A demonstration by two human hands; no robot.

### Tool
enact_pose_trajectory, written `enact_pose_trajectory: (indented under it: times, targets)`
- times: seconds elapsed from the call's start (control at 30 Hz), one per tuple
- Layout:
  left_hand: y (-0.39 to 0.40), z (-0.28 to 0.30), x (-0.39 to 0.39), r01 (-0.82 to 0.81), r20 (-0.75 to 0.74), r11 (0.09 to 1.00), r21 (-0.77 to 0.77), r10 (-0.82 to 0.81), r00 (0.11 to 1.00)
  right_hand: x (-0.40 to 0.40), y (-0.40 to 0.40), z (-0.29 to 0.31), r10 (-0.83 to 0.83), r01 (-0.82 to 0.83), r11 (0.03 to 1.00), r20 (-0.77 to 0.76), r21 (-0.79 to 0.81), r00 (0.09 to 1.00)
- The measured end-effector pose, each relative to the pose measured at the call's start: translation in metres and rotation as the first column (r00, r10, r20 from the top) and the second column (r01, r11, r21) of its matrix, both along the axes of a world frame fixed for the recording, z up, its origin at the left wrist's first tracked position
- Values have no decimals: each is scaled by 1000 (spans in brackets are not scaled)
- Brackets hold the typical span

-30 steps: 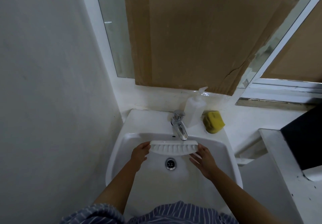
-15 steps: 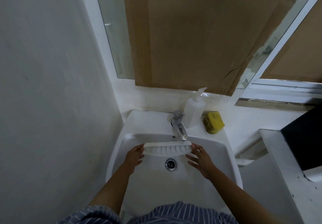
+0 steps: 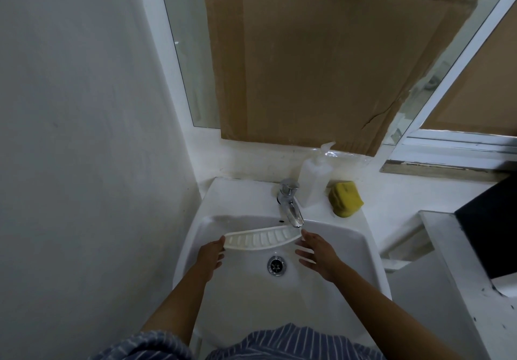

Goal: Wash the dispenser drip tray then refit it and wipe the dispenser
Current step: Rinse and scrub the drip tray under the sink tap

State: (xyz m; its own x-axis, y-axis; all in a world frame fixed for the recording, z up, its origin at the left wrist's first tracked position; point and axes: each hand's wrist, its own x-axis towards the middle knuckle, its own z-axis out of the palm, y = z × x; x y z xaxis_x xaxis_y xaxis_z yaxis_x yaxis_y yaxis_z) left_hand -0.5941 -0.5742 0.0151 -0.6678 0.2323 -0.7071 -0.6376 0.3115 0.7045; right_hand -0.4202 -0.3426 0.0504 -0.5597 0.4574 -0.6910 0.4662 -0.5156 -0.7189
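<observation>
A long white slotted drip tray (image 3: pixel 260 238) hangs over the basin of the white sink (image 3: pixel 193 236), just below the spout of the chrome tap (image 3: pixel 291 205). Its right end is tilted up towards the spout. My left hand (image 3: pixel 211 256) grips the tray's left end, thumb on top. My right hand (image 3: pixel 319 253) is beside the tray's right end with its fingers straight and spread, holding nothing. I cannot tell whether its index fingertip touches the tray. No water stream shows at the tap.
A white pump soap bottle (image 3: pixel 314 180) and a yellow sponge (image 3: pixel 345 198) stand on the sink's back ledge, right of the tap. The drain (image 3: pixel 276 265) lies under the tray. A wall is close on the left; a white counter with a dark object (image 3: pixel 492 233) stands at the right.
The tray has moved left and tilted, right end up. My right hand has let go of its end and opened. My left hand keeps its grip.
</observation>
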Motion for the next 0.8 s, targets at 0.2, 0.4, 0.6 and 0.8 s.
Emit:
enact_pose_trajectory:
  times: [0.2, 0.4, 0.6, 0.8]
  targets:
    - [3, -2, 1, 23, -6, 998, 55, -22, 1000, 6, 2, 0, -39, 39, 999, -15, -20, 999]
    - [21, -1, 11, 153, -54, 969, 193, -145, 988, 28, 12, -3, -212, 208, 975, -48, -78, 976]
    - [42, 3, 19, 250, -114, 938, 242, -228, 967, 49, 24, -6, -336, 329, 941, -105, -73, 936]
    - [61, 10, 28, 284, -147, 902, 324, -249, 957, 55, 31, -2, -399, 405, 914, -170, -3, 901]
